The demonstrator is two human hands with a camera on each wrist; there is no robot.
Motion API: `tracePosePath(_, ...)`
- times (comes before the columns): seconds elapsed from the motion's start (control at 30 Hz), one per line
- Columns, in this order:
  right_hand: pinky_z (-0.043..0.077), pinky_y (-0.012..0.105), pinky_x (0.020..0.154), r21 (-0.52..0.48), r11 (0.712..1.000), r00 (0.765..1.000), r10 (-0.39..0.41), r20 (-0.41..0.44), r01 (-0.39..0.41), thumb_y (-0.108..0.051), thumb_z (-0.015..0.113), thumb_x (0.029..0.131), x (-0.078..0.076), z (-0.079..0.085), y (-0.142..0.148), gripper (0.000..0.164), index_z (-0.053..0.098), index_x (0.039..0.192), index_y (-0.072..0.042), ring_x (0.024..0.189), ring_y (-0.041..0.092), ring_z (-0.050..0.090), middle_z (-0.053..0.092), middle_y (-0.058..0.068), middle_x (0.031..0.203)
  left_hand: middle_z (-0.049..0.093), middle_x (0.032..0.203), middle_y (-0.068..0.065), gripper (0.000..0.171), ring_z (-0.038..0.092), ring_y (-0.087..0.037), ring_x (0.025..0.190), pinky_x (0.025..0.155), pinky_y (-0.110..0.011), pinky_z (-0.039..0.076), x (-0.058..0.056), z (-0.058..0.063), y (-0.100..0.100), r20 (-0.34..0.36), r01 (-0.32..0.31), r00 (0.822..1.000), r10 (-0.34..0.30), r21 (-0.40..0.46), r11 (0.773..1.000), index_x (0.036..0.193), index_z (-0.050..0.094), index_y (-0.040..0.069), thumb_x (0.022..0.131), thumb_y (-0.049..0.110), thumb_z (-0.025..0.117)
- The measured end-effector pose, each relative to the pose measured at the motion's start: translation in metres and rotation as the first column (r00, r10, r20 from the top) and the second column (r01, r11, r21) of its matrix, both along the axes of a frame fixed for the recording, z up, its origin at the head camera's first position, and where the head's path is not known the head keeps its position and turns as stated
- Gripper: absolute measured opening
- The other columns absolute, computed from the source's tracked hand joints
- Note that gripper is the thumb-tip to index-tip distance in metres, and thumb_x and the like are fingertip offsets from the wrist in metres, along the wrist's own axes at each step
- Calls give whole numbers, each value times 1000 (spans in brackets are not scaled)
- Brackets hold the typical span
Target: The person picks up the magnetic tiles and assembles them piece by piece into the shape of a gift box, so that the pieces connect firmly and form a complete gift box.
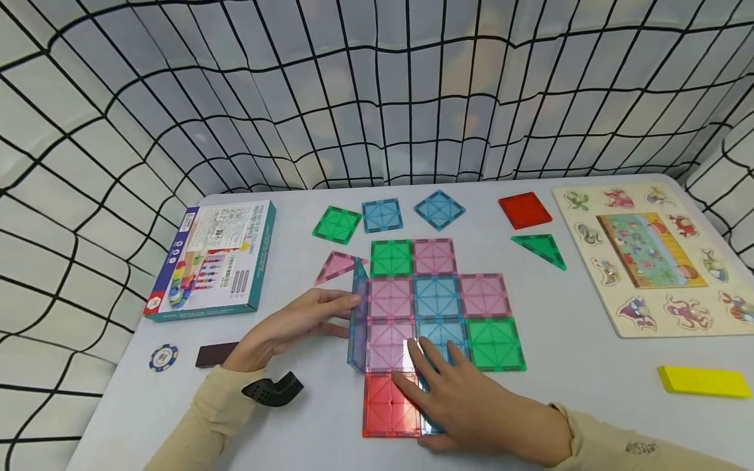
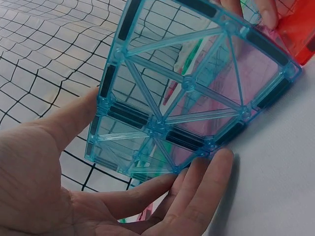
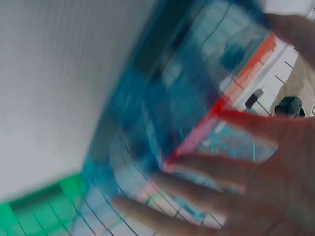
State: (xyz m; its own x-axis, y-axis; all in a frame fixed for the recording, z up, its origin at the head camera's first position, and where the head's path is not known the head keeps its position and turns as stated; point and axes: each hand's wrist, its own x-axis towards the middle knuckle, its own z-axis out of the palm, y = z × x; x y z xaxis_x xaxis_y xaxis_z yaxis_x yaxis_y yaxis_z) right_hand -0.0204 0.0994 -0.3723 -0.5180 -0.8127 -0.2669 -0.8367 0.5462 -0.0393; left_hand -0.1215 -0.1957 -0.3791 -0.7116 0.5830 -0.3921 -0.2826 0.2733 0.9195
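Note:
Flat see-through magnetic tiles lie joined on the table, among them a red tile [image 1: 385, 409], a pink tile [image 1: 390, 297] and a green tile [image 1: 496, 345]. Along their left side two blue tiles [image 1: 357, 330] stand upright, edge to edge. My left hand [image 1: 283, 330] touches their outer side, thumb and fingers at their edges in the left wrist view. With fingers spread, my right hand [image 1: 471, 405] rests against another blue tile [image 3: 162, 108], which stands raised at the red tile's right edge and is mostly hidden in the head view. The right wrist view is blurred.
Loose tiles lie behind, such as a blue square [image 1: 439, 210] and a green triangle [image 1: 540, 250]. A boxed toy [image 1: 212, 258] is at left, near a poker chip [image 1: 163, 357] and dark block [image 1: 215, 355]. A wooden puzzle [image 1: 601, 307] and yellow block [image 1: 703, 381] lie right.

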Motion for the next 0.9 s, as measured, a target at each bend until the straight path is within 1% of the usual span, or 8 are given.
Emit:
tracePosePath(0.1,54,58,102,-9,1000,999,21,44,-21,-68,59,97,-3,6,1,77,44,160,-26,146,41,44,42,16,161,55,147,-25,59,58,-35,132,102,-45,56,0,-2,-1,1,7,1000,-7,-1,1000,150,48,-10,110,33,54)
tracePosePath(0.17,55,56,100,-27,999,993,27,113,-24,-65,58,99,-8,12,3,71,47,159,-28,142,39,49,47,14,158,55,147,-25,59,58,-34,132,101,-45,56,0,-2,-2,1,8,1000,-8,-2,1000,150,48,-9,110,34,54)
tracePosePath(0.23,58,51,98,-74,997,983,38,180,-24,-60,57,102,-15,18,6,62,51,156,-30,134,33,58,57,9,150,55,147,-25,59,58,-34,130,101,-45,56,0,-3,-3,1,11,1000,-11,-1,1000,150,48,-9,110,34,54)
tracePosePath(0.33,60,40,93,-191,981,973,71,218,-29,-48,57,106,-25,26,14,48,59,149,-27,115,20,69,69,1,132,56,146,-25,60,59,-33,129,101,-45,57,0,-3,-3,2,10,1000,-10,-1,1000,150,47,-10,110,34,53)
tracePosePath(0.47,61,29,81,-378,922,988,122,90,-79,-27,63,106,-40,31,22,31,71,135,-17,96,10,73,75,-4,109,56,145,-26,61,60,-34,127,99,-44,58,2,-2,0,2,-4,1000,4,-2,1000,151,44,-10,111,35,51)
tracePosePath(0.57,60,26,77,-434,893,991,131,-5,-121,-20,68,103,-48,32,24,23,75,124,-13,88,8,73,76,-5,100,55,144,-26,63,60,-35,126,97,-44,59,5,0,3,-5,-18,1000,18,-12,1000,153,41,-10,111,37,50)
tracePosePath(0.73,59,27,75,-401,904,989,141,-52,-150,-20,72,100,-50,33,22,18,76,115,-12,79,7,71,76,-6,91,54,143,-26,66,60,-34,124,94,-42,60,9,3,9,-7,-47,999,47,-32,998,154,38,-9,110,39,50)
tracePosePath(0.9,60,30,77,-383,915,992,112,-57,-125,-26,70,102,-47,34,19,19,77,114,-12,78,7,72,76,-6,86,57,138,-26,64,62,-34,122,93,-42,61,12,6,12,1,-60,998,60,-33,998,151,41,-10,111,39,48)
